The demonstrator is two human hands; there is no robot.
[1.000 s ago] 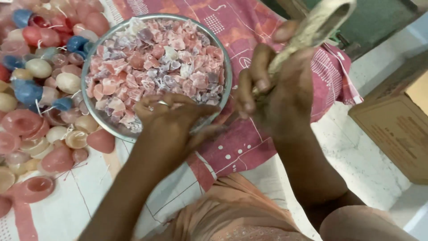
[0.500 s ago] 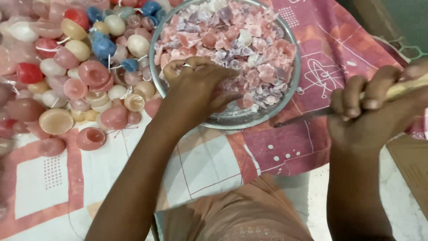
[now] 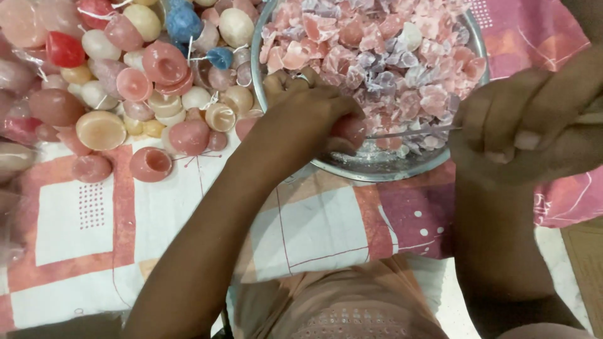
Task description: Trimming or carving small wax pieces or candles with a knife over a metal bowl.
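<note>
My left hand (image 3: 306, 114) is closed around a round pink wax piece (image 3: 349, 130) and rests over the near rim of a metal bowl (image 3: 377, 173). The bowl is filled with broken pink, white and purple wax chips (image 3: 389, 56). My right hand (image 3: 524, 133) is wrapped around the pale handle of a thin metal pick (image 3: 414, 132) at the bowl's right side. The pick points left, and its tip nearly touches the pink piece.
A heap of round wax candles (image 3: 125, 81) in pink, cream, red and blue, some with wicks, lies left of the bowl on a patterned pink and white cloth (image 3: 314, 232). My lap in peach fabric (image 3: 339, 307) is at the bottom.
My left hand has drawn back from the chips to the bowl's near rim, now with a pink piece in it. The pick's tip has moved in close to that piece.
</note>
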